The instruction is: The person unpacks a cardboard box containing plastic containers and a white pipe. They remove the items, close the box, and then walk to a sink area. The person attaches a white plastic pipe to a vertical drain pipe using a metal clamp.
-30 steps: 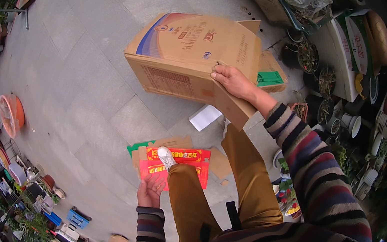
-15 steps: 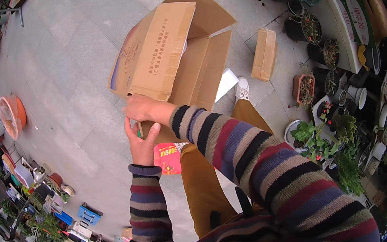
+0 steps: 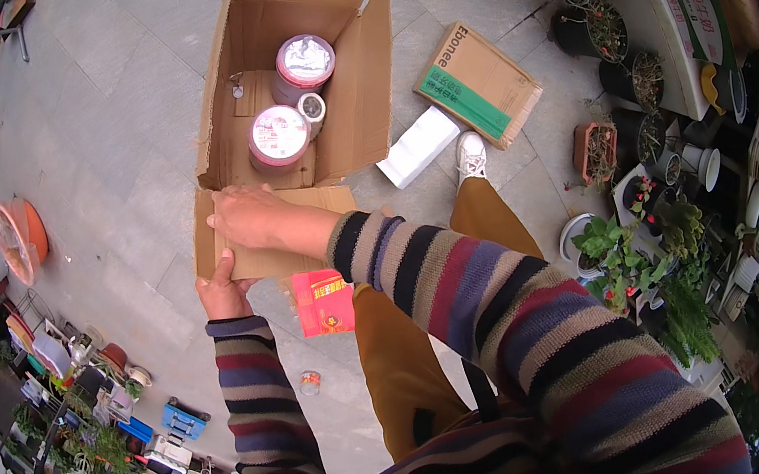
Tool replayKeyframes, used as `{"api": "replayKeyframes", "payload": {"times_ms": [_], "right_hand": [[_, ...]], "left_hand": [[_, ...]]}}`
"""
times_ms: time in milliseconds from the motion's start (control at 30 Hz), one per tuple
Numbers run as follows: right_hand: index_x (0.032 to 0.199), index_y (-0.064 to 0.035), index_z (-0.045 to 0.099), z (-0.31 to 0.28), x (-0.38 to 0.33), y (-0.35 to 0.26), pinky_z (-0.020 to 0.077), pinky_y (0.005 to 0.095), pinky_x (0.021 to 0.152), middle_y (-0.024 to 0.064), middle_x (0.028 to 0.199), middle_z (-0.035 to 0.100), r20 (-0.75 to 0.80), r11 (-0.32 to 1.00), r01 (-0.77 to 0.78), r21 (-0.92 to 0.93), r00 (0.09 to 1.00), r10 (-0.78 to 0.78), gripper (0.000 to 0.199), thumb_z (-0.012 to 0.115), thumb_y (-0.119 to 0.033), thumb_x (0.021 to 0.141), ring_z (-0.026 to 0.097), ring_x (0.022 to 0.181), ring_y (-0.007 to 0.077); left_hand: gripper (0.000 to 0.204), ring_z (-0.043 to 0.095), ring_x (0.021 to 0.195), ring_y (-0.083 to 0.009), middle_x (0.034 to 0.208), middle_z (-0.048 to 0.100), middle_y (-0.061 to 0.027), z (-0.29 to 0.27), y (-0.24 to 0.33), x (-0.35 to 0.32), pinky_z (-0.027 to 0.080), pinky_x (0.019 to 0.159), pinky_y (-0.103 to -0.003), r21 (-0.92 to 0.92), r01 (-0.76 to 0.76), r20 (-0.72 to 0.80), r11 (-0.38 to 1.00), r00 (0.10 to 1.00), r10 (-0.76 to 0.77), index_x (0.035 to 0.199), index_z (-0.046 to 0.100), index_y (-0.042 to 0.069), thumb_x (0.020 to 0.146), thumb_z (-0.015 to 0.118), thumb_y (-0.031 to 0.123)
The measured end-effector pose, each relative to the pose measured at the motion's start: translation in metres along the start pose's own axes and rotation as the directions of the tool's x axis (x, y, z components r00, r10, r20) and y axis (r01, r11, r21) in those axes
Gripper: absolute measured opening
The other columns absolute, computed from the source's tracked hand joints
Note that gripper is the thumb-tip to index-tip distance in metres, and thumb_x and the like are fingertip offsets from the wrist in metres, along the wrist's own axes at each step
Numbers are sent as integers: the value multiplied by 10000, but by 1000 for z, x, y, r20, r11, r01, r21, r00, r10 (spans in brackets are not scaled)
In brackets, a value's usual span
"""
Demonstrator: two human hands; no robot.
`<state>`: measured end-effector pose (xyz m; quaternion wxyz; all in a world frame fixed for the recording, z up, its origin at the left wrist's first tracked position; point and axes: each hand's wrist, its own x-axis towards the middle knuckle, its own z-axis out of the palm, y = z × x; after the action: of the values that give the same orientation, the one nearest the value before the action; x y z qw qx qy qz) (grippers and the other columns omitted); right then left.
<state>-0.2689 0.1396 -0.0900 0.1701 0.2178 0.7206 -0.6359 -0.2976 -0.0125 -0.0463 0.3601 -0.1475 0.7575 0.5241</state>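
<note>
A large brown cardboard box (image 3: 359,91) stands open in front of me, its inside in view. Two round tubs with pinkish sides sit in it: one (image 3: 277,137) under a white printed lid, the other (image 3: 306,62) with a silvery top. A small pale cylinder (image 3: 312,109) stands between them. The near flap (image 3: 288,251) of the box lies folded out towards me. My left hand (image 3: 222,290) grips that flap's left corner, thumb on top. My right hand (image 3: 248,220) is closed over the flap's left edge just above, fingers curled; their tips are partly hidden.
Right of the box lie a flat brown carton (image 3: 480,87) with a green band and a white box (image 3: 420,146), by my shoe. A red packet (image 3: 326,303) and small jar (image 3: 310,382) are near my feet. Potted plants (image 3: 609,245) line the right; an orange basin (image 3: 21,239) stands left.
The large box has tipped so its opening and the tubs show. Both hands shifted slightly left with the flap. The carton at right now shows its broad face, and the small jar has come into view.
</note>
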Motion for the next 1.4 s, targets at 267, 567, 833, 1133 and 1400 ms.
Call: {"api": "replayKeyframes", "payload": {"times_ms": [267, 567, 833, 1133, 1400], "right_hand": [[1254, 34, 578, -17, -48, 53, 457, 453, 1004, 244, 1211, 619, -161, 990, 95, 100, 984, -78, 419, 570, -249, 945, 580, 1157, 397], [1466, -17, 387, -50, -8, 86, 416, 466, 1071, 267, 1424, 474, -10, 948, -74, -311, 997, 75, 742, 686, -288, 843, 506, 1292, 382], [1397, -84, 542, -9, 30, 178, 346, 442, 1136, 138, 1479, 485, 16, 754, -52, -655, 996, 83, 821, 780, -508, 737, 425, 1374, 309], [1352, -93, 578, -56, 22, 224, 414, 408, 1073, 134, 1388, 574, 533, 955, -270, -119, 794, 291, 598, 703, -395, 852, 533, 1266, 294], [1348, -117, 590, -34, -28, 276, 422, 383, 1053, 112, 1373, 594, 241, 884, -421, -205, 853, 462, 544, 640, -414, 896, 545, 1256, 298]], "left_hand": [[423, 716, 891, -270, 1098, 671, -156, 2, 8, -9, 627, 658, -383, -43, -24, -19, 999, 1000, 23, 1273, 535, -43, 910, 653, 139], [331, 662, 920, -172, 1052, 688, -100, 31, 44, -63, 531, 780, -310, 34, -51, 71, 998, 996, 48, 1187, 632, -60, 914, 651, 125], [515, 598, 1161, -246, 1262, 625, -145, 22, 47, -110, 434, 1013, -362, -38, -43, 128, 998, 991, 48, 1344, 510, -54, 863, 652, 60], [540, 613, 1125, -247, 1234, 631, -156, -2, 14, -99, 448, 999, -369, -103, 66, 129, 992, 990, -53, 1337, 487, -61, 841, 663, 61], [475, 619, 1112, -231, 1198, 651, -144, -11, -31, -89, 450, 994, -363, -35, 159, 160, 987, 976, -151, 1286, 544, -57, 839, 662, 52]]}}
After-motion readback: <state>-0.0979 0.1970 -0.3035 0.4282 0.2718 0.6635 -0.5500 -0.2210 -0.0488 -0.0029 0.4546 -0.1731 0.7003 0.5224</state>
